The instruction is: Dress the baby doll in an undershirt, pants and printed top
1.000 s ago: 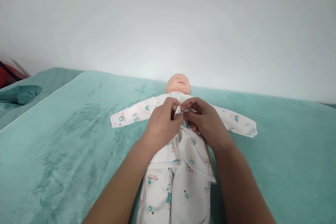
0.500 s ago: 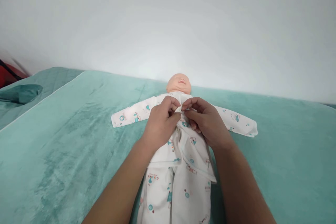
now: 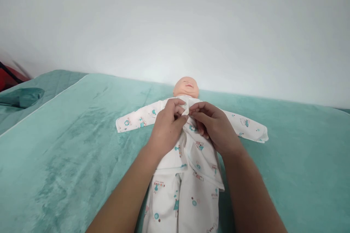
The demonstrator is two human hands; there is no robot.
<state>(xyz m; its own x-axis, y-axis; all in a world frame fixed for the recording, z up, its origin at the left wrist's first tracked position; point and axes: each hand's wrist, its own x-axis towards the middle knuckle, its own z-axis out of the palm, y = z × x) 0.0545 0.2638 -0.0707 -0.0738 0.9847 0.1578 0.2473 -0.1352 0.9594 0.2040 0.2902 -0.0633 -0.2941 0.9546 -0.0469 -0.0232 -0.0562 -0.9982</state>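
Note:
A baby doll [image 3: 186,86] lies on its back, head toward the wall, in a white printed jacket [image 3: 202,149] and matching trousers [image 3: 198,204]. Both sleeves stretch out sideways. At the chest, my left hand [image 3: 169,123] has its thumb and fingers on one front edge of the jacket, the index finger a little raised. My right hand [image 3: 213,123] pinches the opposite edge close by, fingertips almost meeting those of the left. Below the hands the front edges hang loosely together. Whether a fastener is between the fingers is too small to tell.
A green plush cover [image 3: 82,160] spreads under the doll. Behind it rises a white wall [image 3: 175,29]. At the far left lie a quilted green piece with a dark hollow [image 3: 24,97] and a red object [image 3: 12,78].
My left index finger has lifted slightly away from the thumb, showing more of the jacket's edge. The right hand has barely moved, and the doll lies as before.

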